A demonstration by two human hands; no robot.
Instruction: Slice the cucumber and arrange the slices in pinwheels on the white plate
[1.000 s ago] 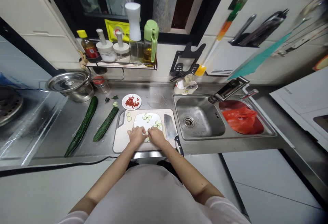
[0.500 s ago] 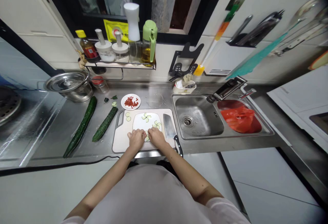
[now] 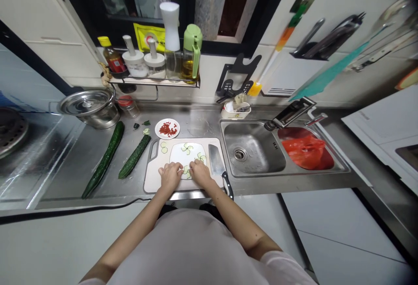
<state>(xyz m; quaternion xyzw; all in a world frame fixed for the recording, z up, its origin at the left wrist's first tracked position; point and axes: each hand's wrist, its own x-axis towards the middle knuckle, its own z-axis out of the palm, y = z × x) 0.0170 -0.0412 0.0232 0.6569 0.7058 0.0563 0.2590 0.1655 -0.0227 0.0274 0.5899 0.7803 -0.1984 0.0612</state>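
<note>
On the white plate [image 3: 174,150], several thin cucumber slices [image 3: 187,149] lie in curled fans. Another fan of cucumber slices [image 3: 186,172] sits at the plate's near edge, between my hands. My left hand [image 3: 171,178] is just left of it, fingers bent and apart, nothing seen in them. My right hand [image 3: 200,174] has its fingertips curled together at the fan's right side; they seem to pinch a slice, partly hidden by the fingers. Beneath the plate is a cutting board [image 3: 153,180], with loose slices [image 3: 163,147] at its upper left. A kitchen knife [image 3: 216,160] rests along its right side.
Left of the board lie a whole cucumber [image 3: 105,159] and a cut cucumber [image 3: 134,156]. A small plate [image 3: 158,133] of red pieces stands behind the board. The steel sink [image 3: 254,145] is to the right, a lidded pot [image 3: 104,115] at back left.
My left hand has drawn back a little to the left, uncovering more of the near fan of slices. The right hand stays almost where it was.
</note>
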